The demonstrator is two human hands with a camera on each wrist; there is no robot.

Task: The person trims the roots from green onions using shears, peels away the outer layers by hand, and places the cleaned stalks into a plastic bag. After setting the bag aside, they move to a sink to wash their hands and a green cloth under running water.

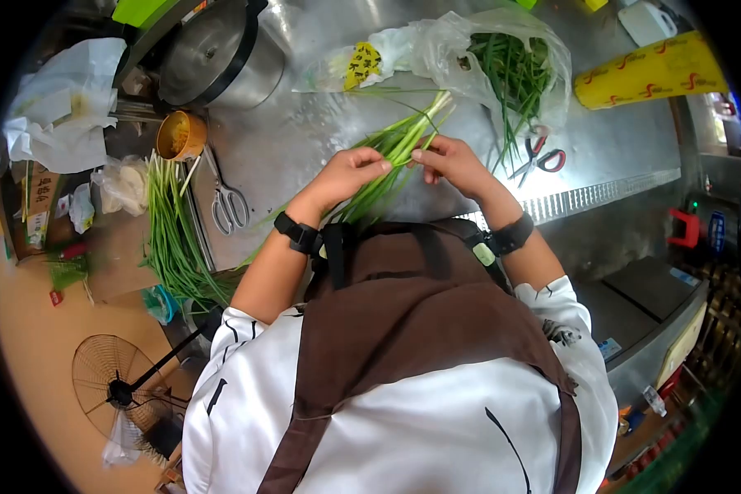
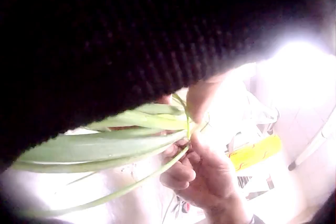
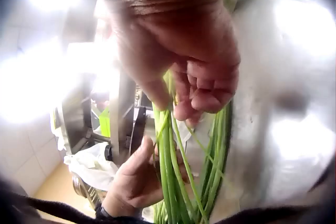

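A bunch of scallions (image 1: pixel 418 128) lies slantwise between my hands, white ends pointing away and green leaves trailing toward the apron. My left hand (image 1: pixel 350 174) holds the bunch from the left, thumb laid along it. From the right, my right hand (image 1: pixel 453 165) pinches at the stalks between thumb and curled fingers. A thin green strand crosses the bunch under the right fingertips in the right wrist view, where the left hand (image 3: pixel 134 179) shows lower down. In the left wrist view, dark cloth hides most of the left hand, and the right hand (image 2: pixel 207 176) meets the stalks (image 2: pixel 105 148).
More scallions (image 1: pixel 173 230) lie on the left beside silver scissors (image 1: pixel 229 202) and an orange cup (image 1: pixel 181 136). A plastic bag of greens (image 1: pixel 514 70), red-handled scissors (image 1: pixel 539 155) and a yellow wrap roll (image 1: pixel 650 72) sit right. A steel pot (image 1: pixel 251 70) stands behind.
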